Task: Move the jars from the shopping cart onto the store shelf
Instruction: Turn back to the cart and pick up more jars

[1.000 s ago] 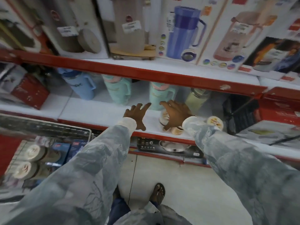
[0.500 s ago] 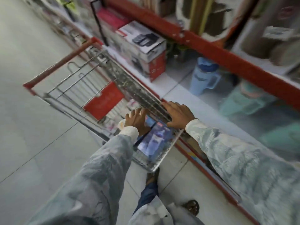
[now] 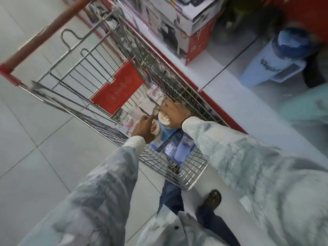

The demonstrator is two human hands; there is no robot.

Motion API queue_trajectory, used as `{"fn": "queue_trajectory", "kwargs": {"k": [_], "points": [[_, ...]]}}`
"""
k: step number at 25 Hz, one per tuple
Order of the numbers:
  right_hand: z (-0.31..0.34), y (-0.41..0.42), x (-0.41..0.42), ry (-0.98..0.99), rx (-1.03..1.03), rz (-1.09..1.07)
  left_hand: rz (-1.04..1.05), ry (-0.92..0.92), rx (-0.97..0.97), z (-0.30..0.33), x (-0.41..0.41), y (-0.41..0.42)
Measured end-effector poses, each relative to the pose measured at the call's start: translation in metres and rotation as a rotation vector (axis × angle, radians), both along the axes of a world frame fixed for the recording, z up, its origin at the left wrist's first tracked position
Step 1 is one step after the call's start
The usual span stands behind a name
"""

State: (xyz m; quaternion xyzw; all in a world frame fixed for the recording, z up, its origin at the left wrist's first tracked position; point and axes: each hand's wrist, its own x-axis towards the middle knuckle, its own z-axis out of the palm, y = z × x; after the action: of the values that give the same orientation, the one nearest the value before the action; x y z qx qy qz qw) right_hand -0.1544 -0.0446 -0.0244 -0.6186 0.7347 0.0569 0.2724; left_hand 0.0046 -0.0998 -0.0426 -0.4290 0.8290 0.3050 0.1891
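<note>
While both arms reach down into the shopping cart (image 3: 106, 71), each hand sits on its own jar near the cart's shelf-side wall. The right hand (image 3: 174, 113) is curled over the white lid of one jar (image 3: 164, 118), fingers spread past its far edge and thumb side toward the person; it seems to be wrapping the jar, though whether the grip has closed cannot be told. The left hand (image 3: 144, 129) cups a second jar (image 3: 156, 129) from the side away from the shelf, fingers partly bent round its body, one finger pointing out; that jar touches the palm, but a firm hold is not clear either. Both jars rest lid-up on a blue box (image 3: 174, 146) lying in the cart, side by side and just touching. The store shelf (image 3: 248, 107) lies to the right of the cart, just beyond its wire wall, so the right hand is nearer to it, and both jars would probably need lifting clear of the wall before crossing over.
</note>
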Motion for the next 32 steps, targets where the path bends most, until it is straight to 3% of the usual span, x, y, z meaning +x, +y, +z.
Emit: {"fn": "queue_trajectory", "kwargs": {"k": [7, 13, 20, 26, 32], "points": [[0.090, 0.077, -0.054, -0.131, -0.069, -0.384, -0.373, 0.032, -0.018, 0.109, -0.070, -0.011], [0.175, 0.208, -0.129, 0.019, -0.212, -0.715, -0.789, 0.228, -0.121, 0.191, -0.186, 0.068], [0.170, 0.333, -0.160, 0.093, -0.230, -1.151, -1.106, 0.223, -0.155, 0.173, -0.304, 0.191], [0.130, 0.373, -0.162, 0.040, -0.169, -1.237, -1.140, 0.185, -0.112, 0.131, -0.320, 0.235], [0.120, 0.387, -0.170, 0.070, -0.137, -1.212, -1.141, 0.190, -0.137, 0.130, -0.319, 0.227]]}}
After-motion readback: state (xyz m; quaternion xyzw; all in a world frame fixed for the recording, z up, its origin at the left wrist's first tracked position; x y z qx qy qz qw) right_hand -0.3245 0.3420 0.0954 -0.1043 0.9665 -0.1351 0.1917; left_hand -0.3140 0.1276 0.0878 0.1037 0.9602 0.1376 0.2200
